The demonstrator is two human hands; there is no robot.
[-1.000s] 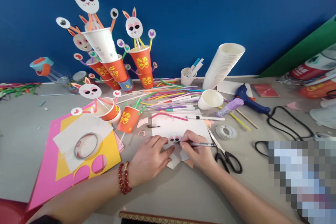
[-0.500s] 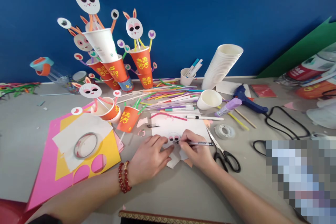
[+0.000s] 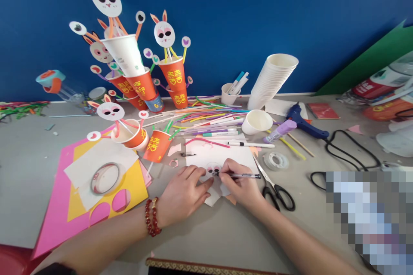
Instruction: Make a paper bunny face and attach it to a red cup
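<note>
My right hand (image 3: 242, 182) is closed round a slim clear-barrelled pen (image 3: 247, 176), its tip at a round white paper face (image 3: 213, 167) with pink patches and dark eyes. Part of that face is hidden by my fingers. Flat beside it lies my left hand (image 3: 185, 191), fingers stretched out, with the fingertips on the paper's left edge. Beneath is a sheet of white paper (image 3: 206, 150). A black pen cap (image 3: 188, 154) rests at the sheet's left side. Black-handled scissors (image 3: 274, 187) lie by my right hand, blades partly apart.
Rabbit figures in red cups (image 3: 174, 73) stand at the back left. Pink card (image 3: 51, 215) and a tape roll (image 3: 105, 178) lie left. Behind the sheet are markers and pipe cleaners (image 3: 206, 116); to the right, stacked cups (image 3: 271, 81), a glue stick (image 3: 280, 131), clear tape (image 3: 276, 161) and a blue glue gun (image 3: 305, 124).
The back end of the pen has shifted slightly left in my right hand. My left hand stays in place, and the view has moved a little.
</note>
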